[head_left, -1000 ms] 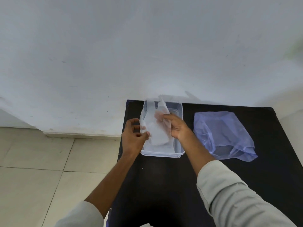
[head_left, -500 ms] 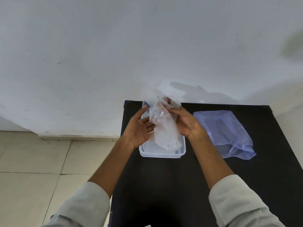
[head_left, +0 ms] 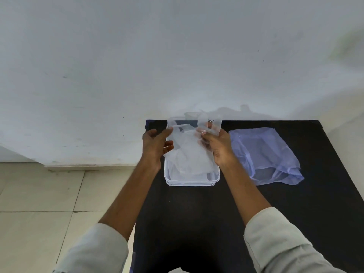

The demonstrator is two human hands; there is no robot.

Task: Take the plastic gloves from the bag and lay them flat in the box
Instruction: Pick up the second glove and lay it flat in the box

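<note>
A clear plastic box [head_left: 190, 181] sits at the back left of the black table. Over it I hold a thin, translucent plastic glove [head_left: 192, 154], spread between both hands and hanging down into the box. My left hand [head_left: 155, 146] pinches the glove's left edge. My right hand [head_left: 218, 147] grips its upper right part, with the glove's fingers sticking up above my knuckles. Whether other gloves lie under it in the box I cannot tell. The pale blue plastic bag [head_left: 264, 154] lies crumpled on the table to the right of the box.
The black table [head_left: 216, 213] stands against a white wall [head_left: 177, 56]. Its left edge runs just left of the box, with beige floor tiles [head_left: 39, 203] below. My light sleeves show at the bottom of the view.
The glove was bunched and upright between my hands half a second ago; it is now pulled wider apart and lower over the box. A second ago it was pressed down in the box.
</note>
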